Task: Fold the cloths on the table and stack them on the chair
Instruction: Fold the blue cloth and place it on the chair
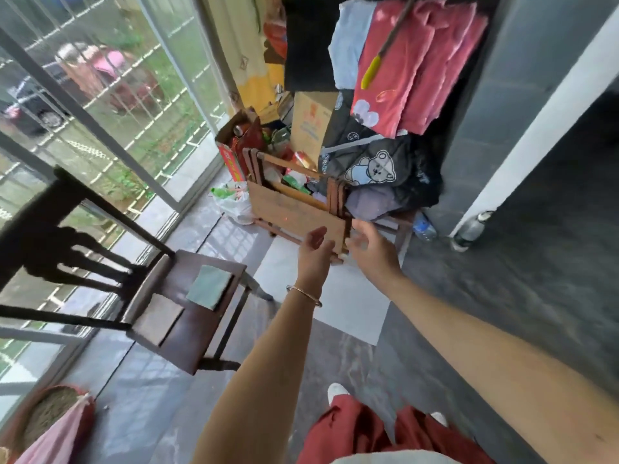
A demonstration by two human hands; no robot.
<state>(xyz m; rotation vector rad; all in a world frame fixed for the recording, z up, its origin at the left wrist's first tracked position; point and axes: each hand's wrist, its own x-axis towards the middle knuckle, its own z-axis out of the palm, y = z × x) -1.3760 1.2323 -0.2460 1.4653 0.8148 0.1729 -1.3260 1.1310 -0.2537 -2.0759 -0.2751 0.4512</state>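
Reaching out low, you have your left hand and right hand at the near corner of the small wooden bench, which lies tipped on its side. The fingers of both are spread apart and hold nothing. Over on the chair to your left, a folded green cloth and a folded brown cloth lie on the seat, just beside each other, not one on top of the other. No loose cloth shows on the bench, so the folding looks about done, and I'd say putting those two into one stack is what's left. There's open floor between you and the chair. It's tighter ahead, with a heap of clothes and boxes crowding behind the bench and a bottle standing by the wall.
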